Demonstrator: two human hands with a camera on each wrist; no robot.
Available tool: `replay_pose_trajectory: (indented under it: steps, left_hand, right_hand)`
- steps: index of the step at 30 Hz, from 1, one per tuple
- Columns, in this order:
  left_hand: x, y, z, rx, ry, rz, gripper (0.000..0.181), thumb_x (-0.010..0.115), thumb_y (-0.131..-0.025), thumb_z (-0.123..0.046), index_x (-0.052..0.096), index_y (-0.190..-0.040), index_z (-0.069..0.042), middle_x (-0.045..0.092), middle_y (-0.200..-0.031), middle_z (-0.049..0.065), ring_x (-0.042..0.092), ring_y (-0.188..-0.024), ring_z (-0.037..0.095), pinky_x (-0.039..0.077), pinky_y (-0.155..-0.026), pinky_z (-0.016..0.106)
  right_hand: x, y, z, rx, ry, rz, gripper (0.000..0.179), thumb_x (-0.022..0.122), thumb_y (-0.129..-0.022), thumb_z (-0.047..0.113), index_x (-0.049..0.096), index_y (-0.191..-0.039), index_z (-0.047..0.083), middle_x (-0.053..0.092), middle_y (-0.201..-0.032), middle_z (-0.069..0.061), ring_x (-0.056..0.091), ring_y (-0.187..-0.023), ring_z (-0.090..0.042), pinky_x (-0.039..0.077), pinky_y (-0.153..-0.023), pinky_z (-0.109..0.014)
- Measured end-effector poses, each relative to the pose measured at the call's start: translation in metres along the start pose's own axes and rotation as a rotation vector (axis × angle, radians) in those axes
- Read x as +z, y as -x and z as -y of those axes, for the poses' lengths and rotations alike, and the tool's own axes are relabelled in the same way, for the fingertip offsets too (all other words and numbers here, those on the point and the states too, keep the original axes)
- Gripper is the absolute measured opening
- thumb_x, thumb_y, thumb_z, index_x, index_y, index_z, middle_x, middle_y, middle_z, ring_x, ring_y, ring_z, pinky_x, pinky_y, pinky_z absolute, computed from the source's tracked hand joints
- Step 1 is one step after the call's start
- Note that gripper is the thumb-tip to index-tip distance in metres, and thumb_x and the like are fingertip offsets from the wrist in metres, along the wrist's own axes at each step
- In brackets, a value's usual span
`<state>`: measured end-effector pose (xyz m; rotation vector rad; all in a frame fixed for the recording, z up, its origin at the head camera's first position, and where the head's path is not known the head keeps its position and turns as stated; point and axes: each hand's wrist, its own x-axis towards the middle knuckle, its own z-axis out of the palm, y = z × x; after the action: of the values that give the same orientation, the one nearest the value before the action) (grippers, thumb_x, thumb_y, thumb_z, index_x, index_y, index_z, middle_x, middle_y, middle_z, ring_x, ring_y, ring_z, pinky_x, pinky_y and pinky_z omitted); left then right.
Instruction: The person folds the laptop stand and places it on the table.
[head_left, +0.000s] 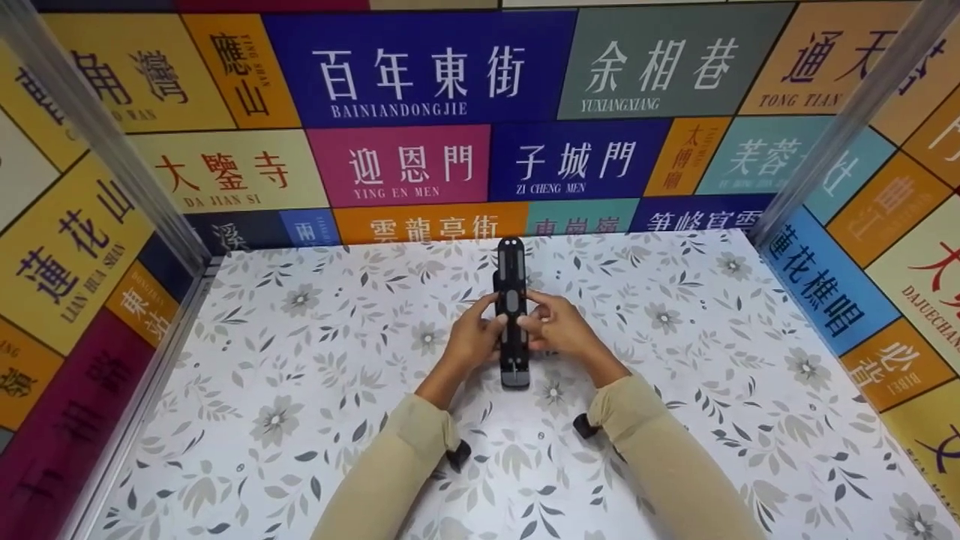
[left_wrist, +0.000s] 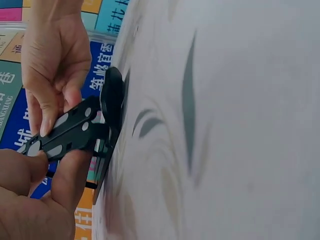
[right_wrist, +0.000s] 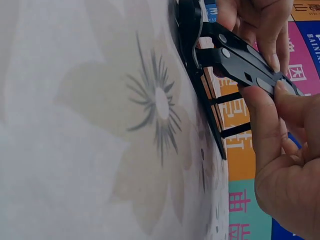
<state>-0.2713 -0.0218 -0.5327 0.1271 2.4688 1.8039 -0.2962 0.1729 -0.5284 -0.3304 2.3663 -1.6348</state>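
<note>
A black folding laptop stand [head_left: 513,262] with grey pads stands lengthwise at the middle of the table, narrow and mostly folded. My left hand [head_left: 477,330] pinches its left side between thumb and fingers. From the right side, my right hand [head_left: 559,324] pinches it at about the same height. In the left wrist view, the stand's upper bars [left_wrist: 75,127] slope up from a flat base on the table, with thumbs on top. Thin black struts [right_wrist: 232,98] join bars and base in the right wrist view. Some fingertips are hidden behind the stand.
A white table [head_left: 277,360] printed with grey leaves and flowers lies beneath. Panels with coloured sign lettering [head_left: 420,67] enclose its back and sides, with clear posts at the corners [head_left: 832,112]. Black devices [head_left: 458,454] hang under both sleeve cuffs.
</note>
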Motion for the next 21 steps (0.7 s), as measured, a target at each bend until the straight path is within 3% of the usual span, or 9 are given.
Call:
replay_pose_trajectory:
  steps: [3, 7, 10, 13, 17, 21]
  left_hand:
    - [0.001, 0.002, -0.002, -0.053, 0.047, -0.014, 0.045, 0.062, -0.103, -0.021, 0.054, -0.147, -0.018, 0.077, -0.098, 0.016, 0.073, -0.078, 0.018, 0.060, -0.065, 0.032]
    - [0.000, 0.006, -0.004, -0.152, 0.184, 0.024, 0.030, 0.064, -0.101, -0.017, 0.058, -0.127, -0.003, 0.075, -0.101, 0.017, 0.073, -0.081, 0.020, 0.063, -0.071, 0.037]
    - [-0.002, 0.013, -0.004, -0.219, 0.273, 0.073, 0.020, 0.065, -0.099, -0.009, 0.058, -0.115, 0.000, 0.074, -0.102, 0.018, 0.072, -0.085, 0.021, 0.063, -0.075, 0.039]
    - [-0.004, 0.020, -0.003, -0.245, 0.294, 0.105, 0.023, 0.067, -0.097, -0.006, 0.060, -0.118, 0.002, 0.074, -0.106, 0.019, 0.072, -0.089, 0.023, 0.063, -0.079, 0.040]
    - [0.000, 0.023, -0.002, -0.255, 0.305, 0.101, 0.032, 0.069, -0.095, -0.006, 0.061, -0.125, 0.004, 0.074, -0.110, 0.020, 0.073, -0.090, 0.025, 0.063, -0.080, 0.040]
    - [0.007, 0.023, -0.004, -0.267, 0.293, 0.044, 0.032, 0.073, -0.093, -0.007, 0.063, -0.122, 0.003, 0.076, -0.101, 0.017, 0.073, -0.080, 0.021, 0.061, -0.068, 0.032]
  right_hand:
    - [-0.003, -0.001, -0.002, 0.035, -0.039, 0.041, 0.064, 0.066, -0.100, 0.018, 0.039, -0.158, 0.018, 0.067, -0.094, -0.010, 0.067, -0.070, -0.017, 0.062, -0.066, -0.032]
    - [-0.010, -0.003, -0.001, 0.083, -0.062, 0.073, 0.063, 0.066, -0.101, 0.022, 0.039, -0.158, 0.018, 0.066, -0.110, -0.016, 0.071, -0.085, -0.020, 0.064, -0.077, -0.038]
    - [-0.017, -0.008, 0.001, 0.123, -0.117, 0.079, 0.058, 0.066, -0.101, 0.026, 0.045, -0.155, 0.014, 0.062, -0.126, -0.021, 0.070, -0.102, -0.027, 0.061, -0.090, -0.044]
    - [-0.025, -0.016, 0.004, 0.147, -0.189, 0.040, 0.053, 0.064, -0.102, 0.032, 0.051, -0.151, 0.014, 0.059, -0.137, -0.020, 0.065, -0.116, -0.034, 0.055, -0.101, -0.050]
    - [-0.031, -0.031, 0.013, 0.093, -0.297, -0.055, 0.052, 0.061, -0.103, 0.034, 0.051, -0.151, 0.015, 0.058, -0.138, -0.022, 0.062, -0.122, -0.040, 0.051, -0.106, -0.054]
    - [-0.031, -0.047, 0.028, 0.027, -0.382, -0.097, 0.057, 0.064, -0.101, 0.033, 0.047, -0.154, 0.021, 0.061, -0.138, -0.022, 0.067, -0.118, -0.034, 0.054, -0.103, -0.050]
